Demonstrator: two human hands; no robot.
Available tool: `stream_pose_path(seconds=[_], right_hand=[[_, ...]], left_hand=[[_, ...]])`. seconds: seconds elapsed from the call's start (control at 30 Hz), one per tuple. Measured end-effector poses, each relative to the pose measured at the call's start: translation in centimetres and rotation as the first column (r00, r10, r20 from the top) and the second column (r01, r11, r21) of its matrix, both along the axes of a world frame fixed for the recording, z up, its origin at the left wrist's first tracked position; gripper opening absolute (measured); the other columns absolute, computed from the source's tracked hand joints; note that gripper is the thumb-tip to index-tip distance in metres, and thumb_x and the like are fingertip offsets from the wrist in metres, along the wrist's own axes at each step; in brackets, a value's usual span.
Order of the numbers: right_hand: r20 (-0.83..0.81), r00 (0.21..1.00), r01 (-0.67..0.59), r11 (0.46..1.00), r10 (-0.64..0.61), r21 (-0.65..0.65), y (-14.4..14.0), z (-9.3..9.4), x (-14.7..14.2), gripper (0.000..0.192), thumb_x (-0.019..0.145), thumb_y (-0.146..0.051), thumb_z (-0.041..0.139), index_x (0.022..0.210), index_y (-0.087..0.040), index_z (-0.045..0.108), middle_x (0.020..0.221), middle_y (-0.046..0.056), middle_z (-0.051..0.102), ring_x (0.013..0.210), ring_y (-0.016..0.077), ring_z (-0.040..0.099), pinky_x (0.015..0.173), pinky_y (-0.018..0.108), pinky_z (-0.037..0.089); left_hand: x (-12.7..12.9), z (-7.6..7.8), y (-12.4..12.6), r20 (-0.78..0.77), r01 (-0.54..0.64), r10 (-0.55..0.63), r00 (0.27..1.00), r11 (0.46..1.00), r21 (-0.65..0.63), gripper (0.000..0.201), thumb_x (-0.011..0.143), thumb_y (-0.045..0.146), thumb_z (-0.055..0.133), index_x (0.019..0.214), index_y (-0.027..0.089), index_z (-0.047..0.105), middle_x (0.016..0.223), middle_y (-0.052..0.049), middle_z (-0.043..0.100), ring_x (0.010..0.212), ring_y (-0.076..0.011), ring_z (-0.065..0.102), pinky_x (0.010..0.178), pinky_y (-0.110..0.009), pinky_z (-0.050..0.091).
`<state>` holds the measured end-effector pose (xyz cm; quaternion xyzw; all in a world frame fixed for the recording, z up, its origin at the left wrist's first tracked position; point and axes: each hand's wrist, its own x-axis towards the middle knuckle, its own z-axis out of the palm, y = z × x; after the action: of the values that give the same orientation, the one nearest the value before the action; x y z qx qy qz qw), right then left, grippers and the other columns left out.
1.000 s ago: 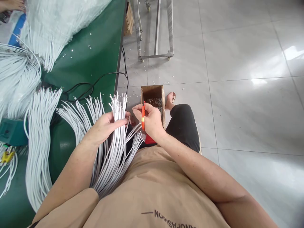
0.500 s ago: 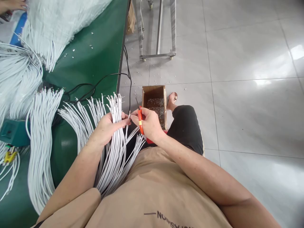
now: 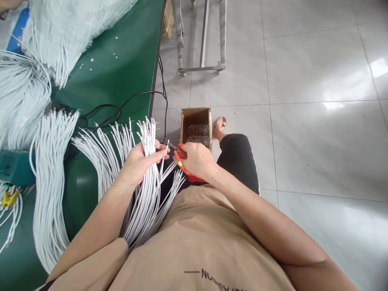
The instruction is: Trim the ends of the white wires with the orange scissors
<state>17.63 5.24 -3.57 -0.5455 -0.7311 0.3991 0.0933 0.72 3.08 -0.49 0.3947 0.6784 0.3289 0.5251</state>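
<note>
Counter [image 3: 121,68]: green; loose white cables are spread toward its right edge.
Cable bundle [image 3: 148,169]: clenched in left hand [image 3: 138,161], off that edge.
Right hand [image 3: 197,159]: orange cutters [image 3: 178,153] grasped, now tipped from upright onto one cable tip.
Box [image 3: 195,115]: offcuts held, on floor.

Factory assembly floor: green-matted counter [image 3: 121,68] left of the left hand [image 3: 138,161], piled with cut white cables [image 3: 48,178]; scrap box [image 3: 195,127] past the right hand [image 3: 197,159], tiled floor [image 3: 303,121].
</note>
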Motion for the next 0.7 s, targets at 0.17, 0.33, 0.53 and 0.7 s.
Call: stream_pose_path(seconds=[0.17,0.33,0.53,0.7], right_hand=[[0.127,0.982,-0.138,0.99,0.136,0.005,0.4,0.6,0.6,0.025,0.083,-0.035,0.047,0.07,-0.019,0.06,0.075,0.005,0.066,0.069,0.0181,0.062,0.053,0.026,0.035],[0.253,0.942,-0.236,0.971,0.222,0.024,0.8,1.3,1.0,0.029,0.087,-0.039,0.047,0.083,-0.016,0.065,0.082,0.009,0.068,0.078,0.0233,0.065,0.06,0.029,0.042],[0.233,0.953,-0.212,0.975,0.192,0.062,0.1,0.6,0.8,0.032,0.089,-0.04,0.045,0.08,-0.017,0.064,0.081,0.009,0.068,0.076,0.0229,0.065,0.061,0.029,0.043],[0.219,0.965,-0.165,0.983,0.144,0.078,-0.4,0.1,0.6,0.026,0.086,-0.035,0.047,0.075,-0.017,0.063,0.08,0.009,0.067,0.074,0.0218,0.064,0.061,0.029,0.042]], left_hand=[[0.1,0.0,-0.2,-0.064,0.014,-0.012,0.998,1.0,0.027,0.028,0.065,0.028,0.077,0.084,0.016,0.06,0.083,-0.002,0.067,0.072,-0.0152,0.065,0.065,-0.026,0.048],[-0.2,-0.5,-0.3,-0.126,0.042,-0.037,0.991,0.998,0.035,0.03,0.063,0.031,0.078,0.085,0.017,0.062,0.088,-0.003,0.069,0.077,-0.0177,0.066,0.071,-0.029,0.05],[0.1,-0.6,-0.4,-0.182,0.052,-0.036,0.983,0.995,0.082,0.026,0.063,0.029,0.077,0.079,0.018,0.06,0.078,-0.001,0.068,0.073,-0.0175,0.066,0.074,-0.031,0.051],[0.3,-0.5,-0.5,-0.094,0.038,-0.031,0.995,0.996,0.078,0.022,0.068,0.025,0.074,0.081,0.017,0.058,0.08,-0.003,0.07,0.068,-0.0163,0.067,0.066,-0.028,0.051]])
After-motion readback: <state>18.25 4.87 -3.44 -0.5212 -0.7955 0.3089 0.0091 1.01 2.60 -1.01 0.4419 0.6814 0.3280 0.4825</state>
